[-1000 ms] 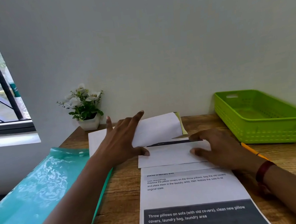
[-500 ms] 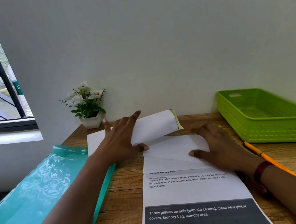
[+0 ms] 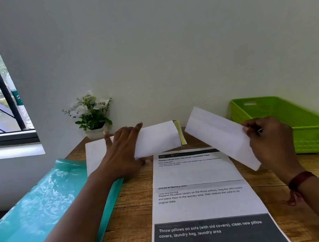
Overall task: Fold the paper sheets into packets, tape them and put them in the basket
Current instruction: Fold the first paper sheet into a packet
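Paper everywhere on this rough-grained wooden table [image 3: 130,216]. The right hand [image 3: 268,141] has a folded sheet [image 3: 215,133] up in the air: a long, plain white rectangle, creased flat and tilted with its far end high. The fingers are curled round its near end and grip it tight. It hangs between the printed pages and the green basket [image 3: 311,137], a glossy plastic tub with perforated walls, standing at the right against the wall. A dark red thread bracelet [image 3: 300,180] circles that wrist.

Over to the left hand [image 3: 122,156]. Its fingers lie almost straight across a white packet [image 3: 157,139] and the thumb is tucked under the near edge, so it is pinched. This packet is bowed rather than flat, and a yellow-green strip runs down its right end. Under the hand lies a flat blank sheet [image 3: 95,151].

Down the middle runs a long printed sheet [image 3: 201,202] with a dark grey band and white lettering, and a second printed page [image 3: 193,169] lies across its far end. A shiny teal plastic folder [image 3: 34,208] rippled with reflections sits at the left, and a small white pot of white flowers [image 3: 90,113] stands at the back.

And the change — half a second ago the right hand was pressed flat on that folded sheet on the table. Now the sheet is lifted clear and swung out to the right, uncovering the page beneath. The left hand has kept its place on the packet.
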A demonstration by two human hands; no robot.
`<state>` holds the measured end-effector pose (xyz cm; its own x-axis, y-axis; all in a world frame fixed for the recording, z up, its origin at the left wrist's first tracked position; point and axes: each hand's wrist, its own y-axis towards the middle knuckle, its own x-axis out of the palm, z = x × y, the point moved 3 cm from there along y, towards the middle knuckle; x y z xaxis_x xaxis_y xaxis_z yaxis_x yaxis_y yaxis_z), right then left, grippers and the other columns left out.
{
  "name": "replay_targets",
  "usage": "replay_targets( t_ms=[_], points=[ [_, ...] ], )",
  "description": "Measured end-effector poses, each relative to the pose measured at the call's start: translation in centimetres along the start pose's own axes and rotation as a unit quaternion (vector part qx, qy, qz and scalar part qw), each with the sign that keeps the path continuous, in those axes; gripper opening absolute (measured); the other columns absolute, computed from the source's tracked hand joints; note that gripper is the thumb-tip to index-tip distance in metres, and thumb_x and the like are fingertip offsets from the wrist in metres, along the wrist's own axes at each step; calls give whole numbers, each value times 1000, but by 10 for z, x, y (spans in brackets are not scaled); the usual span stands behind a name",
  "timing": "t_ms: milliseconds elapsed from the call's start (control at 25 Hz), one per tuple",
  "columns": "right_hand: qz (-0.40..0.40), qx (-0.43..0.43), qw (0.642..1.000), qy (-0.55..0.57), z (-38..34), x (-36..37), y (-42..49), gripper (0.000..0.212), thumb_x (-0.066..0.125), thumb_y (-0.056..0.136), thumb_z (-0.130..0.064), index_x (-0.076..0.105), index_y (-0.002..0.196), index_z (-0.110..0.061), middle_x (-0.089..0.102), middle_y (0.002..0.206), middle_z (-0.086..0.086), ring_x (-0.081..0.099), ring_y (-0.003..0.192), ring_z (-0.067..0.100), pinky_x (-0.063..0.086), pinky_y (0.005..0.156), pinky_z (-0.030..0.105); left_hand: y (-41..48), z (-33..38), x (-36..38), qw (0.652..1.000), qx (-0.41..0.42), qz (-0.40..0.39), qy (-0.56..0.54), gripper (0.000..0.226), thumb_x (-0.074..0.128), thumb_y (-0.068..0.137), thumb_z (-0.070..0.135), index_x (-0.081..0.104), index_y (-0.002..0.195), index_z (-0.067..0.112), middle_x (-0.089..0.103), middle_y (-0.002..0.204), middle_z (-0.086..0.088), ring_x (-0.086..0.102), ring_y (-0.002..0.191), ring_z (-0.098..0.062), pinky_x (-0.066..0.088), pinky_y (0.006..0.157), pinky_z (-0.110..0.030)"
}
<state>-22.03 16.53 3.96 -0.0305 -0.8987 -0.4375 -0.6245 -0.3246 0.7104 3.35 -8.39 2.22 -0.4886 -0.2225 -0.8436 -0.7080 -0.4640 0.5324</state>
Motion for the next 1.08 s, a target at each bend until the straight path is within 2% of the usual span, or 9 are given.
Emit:
replay_targets(
  t_ms=[120, 360, 440, 720, 920, 1080],
  points=[
    [22, 20, 998, 56, -2, -4, -1, 12, 67, 85, -8, 74, 94, -10, 68, 91, 12, 61, 80, 25, 39, 74, 27, -1, 0, 1, 1000, -3, -6, 3, 109, 77, 70, 47, 9, 152, 24, 29, 146, -4, 16, 140, -25, -21, 107, -53],
    [-46, 114, 977, 173, 10, 5, -1, 10, 67, 87, -14, 72, 89, -21, 70, 89, 3, 62, 80, 22, 49, 69, 35, 0, 0, 0, 1000, -5, -2, 5, 110, 78, 70, 45, 8, 152, 23, 28, 146, -7, 15, 141, -27, -19, 108, -57],
    [-76, 142, 964, 211, 14, 9, -3, 10, 66, 88, -12, 72, 85, -19, 69, 88, 2, 61, 78, 21, 47, 65, 31, 1, 1, -1, 1000, -7, -6, 10, 112, 79, 70, 45, 5, 152, 23, 25, 147, -7, 12, 141, -27, -19, 108, -57],
    [-164, 130, 957, 203, 19, 18, -4, 10, 66, 87, -11, 74, 86, -18, 67, 84, 4, 56, 71, 19, 40, 59, 27, 1, -1, 0, 1000, -4, -21, 19, 117, 79, 69, 45, -1, 152, 27, 22, 147, -8, 8, 140, -27, -17, 110, -62],
    [-196, 120, 954, 192, 20, 19, -5, 10, 67, 87, -12, 73, 85, -19, 67, 82, 4, 55, 68, 17, 39, 58, 27, -1, 2, 2, 998, -3, -48, 30, 121, 79, 69, 42, -11, 150, 36, 14, 147, -4, -1, 140, -24, -24, 106, -57],
    [-208, 108, 954, 189, 20, 21, -7, 17, 68, 87, -12, 72, 78, -26, 67, 78, 1, 55, 69, 19, 41, 62, 28, -1, 4, 2, 998, 7, -57, 33, 123, 79, 68, 39, -14, 149, 39, 13, 145, -4, -3, 138, -22, -24, 106, -57]
  ],
)
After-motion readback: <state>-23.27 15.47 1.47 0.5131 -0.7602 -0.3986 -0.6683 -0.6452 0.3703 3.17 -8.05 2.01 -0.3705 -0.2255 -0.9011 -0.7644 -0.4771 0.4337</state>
